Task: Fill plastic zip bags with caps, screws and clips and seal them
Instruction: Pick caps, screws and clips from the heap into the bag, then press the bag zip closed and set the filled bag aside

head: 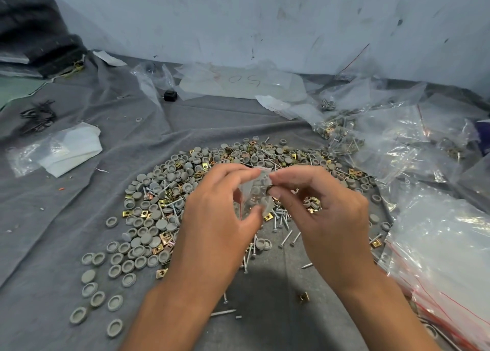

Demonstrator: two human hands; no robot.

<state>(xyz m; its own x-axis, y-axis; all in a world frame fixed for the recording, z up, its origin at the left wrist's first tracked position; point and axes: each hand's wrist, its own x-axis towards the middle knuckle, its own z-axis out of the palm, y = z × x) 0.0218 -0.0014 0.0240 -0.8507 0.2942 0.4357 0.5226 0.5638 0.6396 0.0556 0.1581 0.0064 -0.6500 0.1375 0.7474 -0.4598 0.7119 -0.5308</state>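
Between my two hands hangs a small clear zip bag (256,191) with grey caps and other parts inside. My left hand (220,215) pinches its left side with thumb and fingertips. My right hand (318,207) pinches its top right edge. Under them on the grey cloth (66,231) lies a wide pile of grey caps (143,234), brass clips (161,238) and silver screws (281,219).
A stack of empty zip bags (448,266) with red seal lines lies at the right. Filled bags (371,136) are heaped at the back right. White folded plastic (71,149) sits at the left, loose clear bags (238,83) by the wall.
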